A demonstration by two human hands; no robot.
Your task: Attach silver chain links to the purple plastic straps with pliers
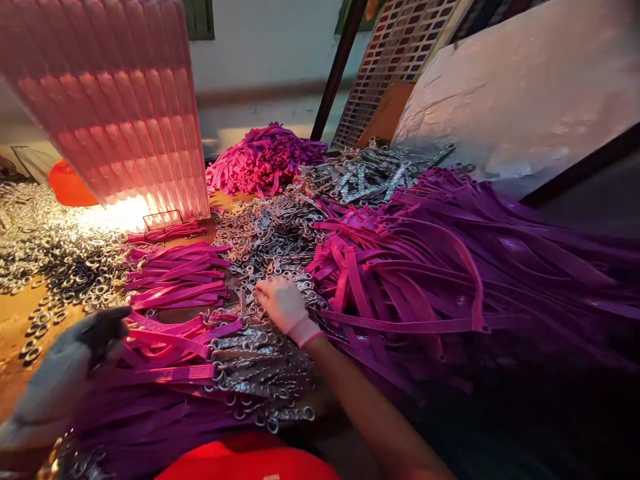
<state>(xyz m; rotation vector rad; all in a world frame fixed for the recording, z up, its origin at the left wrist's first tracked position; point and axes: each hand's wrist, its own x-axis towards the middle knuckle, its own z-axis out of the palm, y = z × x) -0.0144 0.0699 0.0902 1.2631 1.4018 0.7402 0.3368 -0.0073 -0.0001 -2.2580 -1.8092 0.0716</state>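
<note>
Both hands over purple straps and metal links, tabletop (13, 357) heavily covered.

Right hand (283, 303), pale cuff, fingers drawn close together at the near side of the metal link pile (270, 230), mid-tabletop; whether it grips a link, cannot tell. Left hand (73, 367), grey glove with dark fingertips, blurred, toward the near left corner beside ring-ended straps (175, 343); grip cannot be told. Loose purple straps (410, 260) heaped toward right edge; small rings (75, 270) scattered toward left edge.
</note>
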